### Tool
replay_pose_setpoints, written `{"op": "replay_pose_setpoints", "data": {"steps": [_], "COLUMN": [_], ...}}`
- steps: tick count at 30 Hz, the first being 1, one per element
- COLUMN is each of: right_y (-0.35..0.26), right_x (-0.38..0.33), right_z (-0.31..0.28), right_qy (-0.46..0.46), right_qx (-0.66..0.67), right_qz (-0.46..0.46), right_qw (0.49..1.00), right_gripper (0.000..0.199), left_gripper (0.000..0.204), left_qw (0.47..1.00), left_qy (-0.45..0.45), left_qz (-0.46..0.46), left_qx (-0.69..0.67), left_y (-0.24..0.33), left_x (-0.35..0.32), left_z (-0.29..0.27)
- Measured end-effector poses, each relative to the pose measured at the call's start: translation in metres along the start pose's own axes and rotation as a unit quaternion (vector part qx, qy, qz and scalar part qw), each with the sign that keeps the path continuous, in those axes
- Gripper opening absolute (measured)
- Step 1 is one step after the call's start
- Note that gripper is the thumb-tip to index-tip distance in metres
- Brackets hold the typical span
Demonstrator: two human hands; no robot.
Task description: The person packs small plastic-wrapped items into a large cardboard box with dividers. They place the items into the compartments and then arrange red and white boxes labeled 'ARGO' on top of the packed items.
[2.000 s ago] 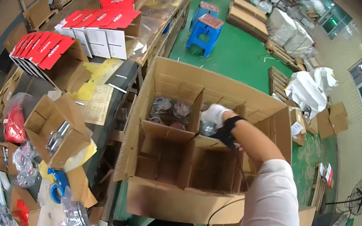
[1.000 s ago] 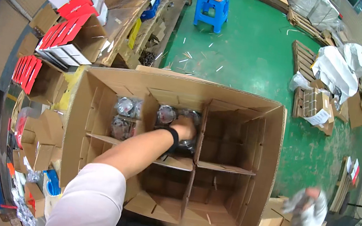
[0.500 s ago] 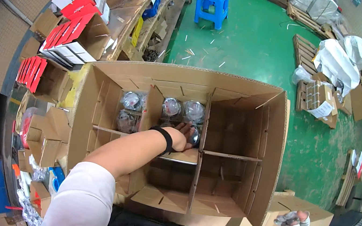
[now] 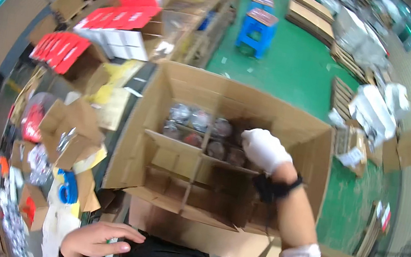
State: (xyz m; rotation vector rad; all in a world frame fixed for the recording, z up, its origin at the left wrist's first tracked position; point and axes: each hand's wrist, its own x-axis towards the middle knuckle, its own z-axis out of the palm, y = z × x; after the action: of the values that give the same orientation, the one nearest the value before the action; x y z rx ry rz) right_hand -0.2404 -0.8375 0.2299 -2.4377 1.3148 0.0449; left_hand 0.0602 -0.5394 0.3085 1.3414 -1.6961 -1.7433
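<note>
Nearest the body, the bare left hand [image 4: 94, 240] rests low with fingers loosely curled, pinching nothing, just beside the near flap of the big divided cardboard carton [image 4: 300, 138]. Farther in, the right hand [image 4: 265, 150], in a white glove with a black wristband, reaches down into the carton's far right cell; whether it grips anything cannot be told. Plastic-wrapped round parts [image 4: 200, 120] fill the far-left cells beside it. Beyond stands a blue stool [image 4: 256, 29] on the green floor [image 4: 300, 73].
</note>
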Motion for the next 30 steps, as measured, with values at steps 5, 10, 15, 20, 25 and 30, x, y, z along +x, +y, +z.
{"op": "replay_pose_setpoints", "data": {"steps": [5, 10, 15, 20, 25, 30], "right_y": [0.09, -0.12, -0.338, -0.503, -0.626, -0.613], "right_x": [0.083, 0.059, 0.009, -0.034, -0.062, -0.097], "right_z": [0.09, 0.104, 0.157, 0.226, 0.29, 0.256], "right_qy": [-0.211, -0.13, -0.129, -0.131, -0.062, 0.115], "right_qx": [-0.315, -0.031, 0.049, 0.062, 0.068, 0.056], "right_qz": [-0.222, -0.18, -0.351, -0.409, -0.342, -0.167], "right_qw": [0.898, 0.974, 0.926, 0.901, 0.935, 0.978], "right_gripper": [0.026, 0.024, 0.023, 0.024, 0.027, 0.03], "left_gripper": [0.038, 0.044, 0.026, 0.039, 0.052, 0.065], "left_qw": [0.938, 0.827, 0.631, 0.311, 0.099, 0.179], "left_qy": [0.278, 0.464, 0.707, 0.842, 0.773, 0.741], "left_qz": [-0.145, -0.134, -0.244, -0.432, -0.625, -0.646], "left_qx": [-0.145, -0.289, -0.206, -0.094, -0.051, -0.028], "left_y": [-0.067, -0.129, -0.25, -0.443, -0.529, -0.586], "left_x": [-0.111, -0.201, -0.337, -0.581, -0.806, -0.909], "left_z": [0.059, 0.12, 0.13, 0.146, 0.154, 0.132]}}
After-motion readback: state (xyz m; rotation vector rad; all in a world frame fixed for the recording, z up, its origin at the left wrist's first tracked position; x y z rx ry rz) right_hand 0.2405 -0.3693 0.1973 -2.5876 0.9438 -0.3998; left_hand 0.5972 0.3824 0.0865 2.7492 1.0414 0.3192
